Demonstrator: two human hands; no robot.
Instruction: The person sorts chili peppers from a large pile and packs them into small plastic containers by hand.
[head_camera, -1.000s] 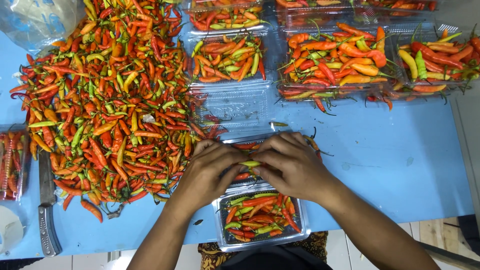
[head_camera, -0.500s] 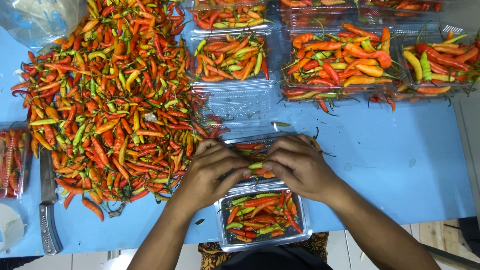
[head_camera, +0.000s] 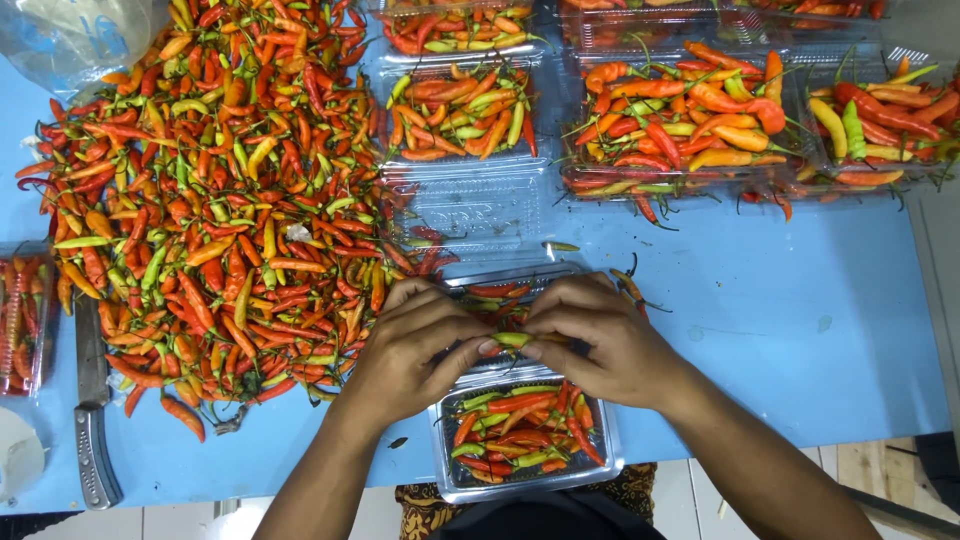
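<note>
Chili pepper (head_camera: 512, 340), a small green one, sits pinched between the thumb and forefinger tips of both hands, right above the open clear plastic tray (head_camera: 520, 440) at the near edge of the blue table (head_camera: 800, 330). Compared with a second ago, little has changed: the hands were already together over the tray, and they have only drawn a touch closer, so the green pepper now shows plainly between the fingertips. The tray and the heap have not moved.

The tray's near half is full of red, orange and green peppers; its hinged lid (head_camera: 510, 285) lies open behind the hands. Beyond it sits an empty clear tray (head_camera: 470, 205), then filled trays (head_camera: 460, 100) in a row along the far side, with more filled trays (head_camera: 690, 120) to the right. A large loose heap of peppers (head_camera: 210, 200) covers the table's left part. A knife (head_camera: 92, 420) lies at the left edge beside another packed tray (head_camera: 25, 320), and a crumpled clear bag (head_camera: 70, 35) sits in the far left corner.

The left hand (head_camera: 415, 350) is curled, knuckles up, fingers bent inward, gripping one end of the pepper. The right hand (head_camera: 600, 345) mirrors it, gripping the other end, with both forearms angling in from the lower edge.
</note>
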